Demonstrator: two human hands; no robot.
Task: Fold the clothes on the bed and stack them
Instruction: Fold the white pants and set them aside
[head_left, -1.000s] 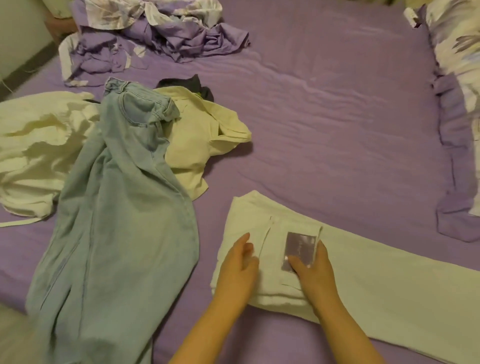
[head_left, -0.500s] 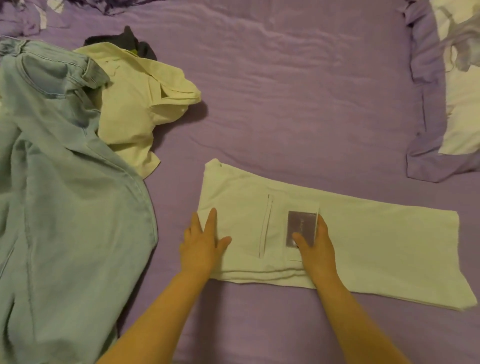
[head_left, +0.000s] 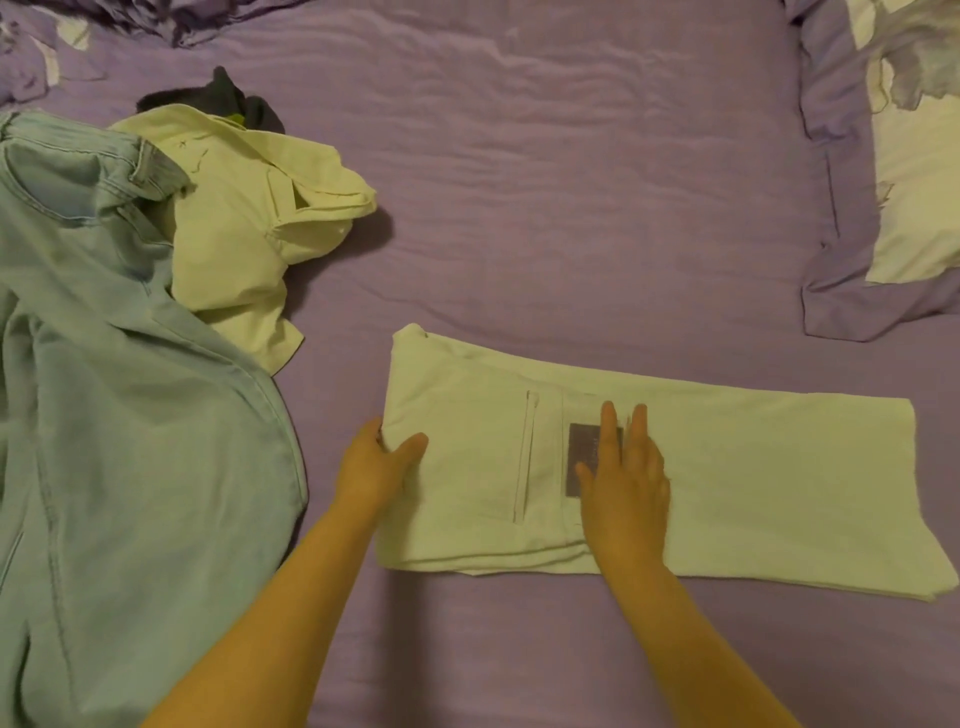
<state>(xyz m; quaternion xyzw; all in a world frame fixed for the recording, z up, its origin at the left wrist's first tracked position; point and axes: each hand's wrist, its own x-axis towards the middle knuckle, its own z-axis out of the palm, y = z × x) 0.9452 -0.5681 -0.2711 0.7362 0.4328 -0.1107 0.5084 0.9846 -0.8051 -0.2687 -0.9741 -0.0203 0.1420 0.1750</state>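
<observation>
White trousers (head_left: 701, 467), folded lengthwise into a long strip, lie across the near middle of the purple bed sheet (head_left: 545, 208), waistband end to my left and leg end running off to my right. My left hand (head_left: 376, 467) takes the waistband end at its edge: the thumb lies on top of the cloth and the fingers curl under it, so I am pinching the fabric. My right hand (head_left: 626, 483) rests flat on the trousers, fingers straight and close together, pointing away from me and partly covering the grey label (head_left: 582, 457) sewn on the back pocket. A zip (head_left: 525, 457) runs just left of that pocket, between my two hands.

Blue jeans (head_left: 114, 415) sprawl unfolded over the left side of the bed, well apart from the trousers. A pale yellow shirt (head_left: 249, 234) lies crumpled against the jeans' waistband, and a dark garment (head_left: 228, 96) pokes out behind it. A purple-bordered pillow (head_left: 883, 156) sits at the far right, and rumpled purple bedding (head_left: 52, 47) lies bunched in the far left corner.
</observation>
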